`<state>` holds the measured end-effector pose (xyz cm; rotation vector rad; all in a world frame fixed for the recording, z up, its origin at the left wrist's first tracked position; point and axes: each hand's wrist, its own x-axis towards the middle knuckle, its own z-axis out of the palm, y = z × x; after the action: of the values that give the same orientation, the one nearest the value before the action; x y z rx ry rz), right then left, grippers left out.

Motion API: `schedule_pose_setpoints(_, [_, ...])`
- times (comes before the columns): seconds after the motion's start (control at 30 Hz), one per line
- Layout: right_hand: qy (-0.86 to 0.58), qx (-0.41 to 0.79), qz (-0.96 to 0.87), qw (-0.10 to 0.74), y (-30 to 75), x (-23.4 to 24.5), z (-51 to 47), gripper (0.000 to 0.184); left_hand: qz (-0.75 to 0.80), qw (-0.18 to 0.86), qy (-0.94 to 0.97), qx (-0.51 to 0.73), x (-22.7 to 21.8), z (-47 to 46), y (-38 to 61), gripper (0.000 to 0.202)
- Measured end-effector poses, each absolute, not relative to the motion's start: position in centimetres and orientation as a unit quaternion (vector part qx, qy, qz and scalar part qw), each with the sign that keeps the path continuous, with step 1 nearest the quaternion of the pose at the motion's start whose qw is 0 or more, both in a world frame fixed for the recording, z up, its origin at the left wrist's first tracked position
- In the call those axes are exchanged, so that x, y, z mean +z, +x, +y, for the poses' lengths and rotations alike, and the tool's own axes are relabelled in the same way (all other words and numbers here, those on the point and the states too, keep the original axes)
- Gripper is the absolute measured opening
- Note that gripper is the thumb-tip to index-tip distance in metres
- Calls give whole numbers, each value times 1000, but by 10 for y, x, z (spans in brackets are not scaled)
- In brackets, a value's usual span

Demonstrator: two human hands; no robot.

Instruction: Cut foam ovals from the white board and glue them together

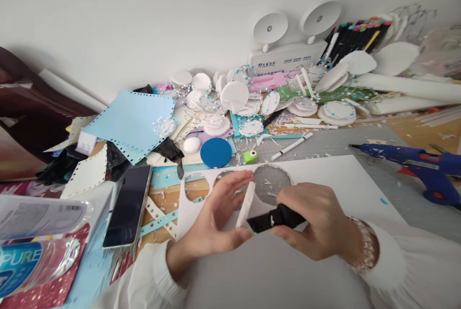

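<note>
There were two hands, one disc between them and one knife. The left hand (219, 222) held the white disc (246, 206) by its rim, with the fingers at the top and the thumb at the bottom. The right hand (313, 220) was wrapped tight around the black knife (261, 222).

The disc was up over the white sheet (334, 189), in the middle, standing on its edge. Its long way ran from top to bottom, and the top leaned a bit to the right. The knife lay nearly flat from right to left, and its blade pointed left at the low part of the disc. I could not tell if the blade touched it.

The sheet had three round holes (272, 184) that I could see. The left hand hid part of the middle one, and the right hand hid part of the biggest.

Behind the sheet were one blue circle (216, 152), one green punch (251, 156) and two white pens (292, 146). Past them was a pile of white discs (234, 97), too many to count. Two lamps (270, 27) stood at the wall. One phone (127, 206) and one bottle (36, 258) lay on the left, and one blue glue gun (418, 162) on the right.
</note>
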<state>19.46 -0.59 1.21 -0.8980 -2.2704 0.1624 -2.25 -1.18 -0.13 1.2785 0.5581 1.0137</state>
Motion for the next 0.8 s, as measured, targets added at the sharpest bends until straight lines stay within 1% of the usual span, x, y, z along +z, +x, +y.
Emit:
schedule_pose_setpoints(0.13, [-335,71,-877,336,192,12,-7,33,228,669,578,406,-7,-12,-25,79])
schedule_pose_setpoints(0.23, [-326,77,-880,336,190,12,-8,35,237,661,598,385,-9,-12,-28,86])
schedule_pose_setpoints(0.43, [-320,72,-882,338,186,12,-13,39,224,660,606,383,-9,-13,-24,97])
schedule_pose_setpoints(0.8, [-329,58,-884,327,182,16,-16,42,204,697,565,392,-7,-13,-22,95])
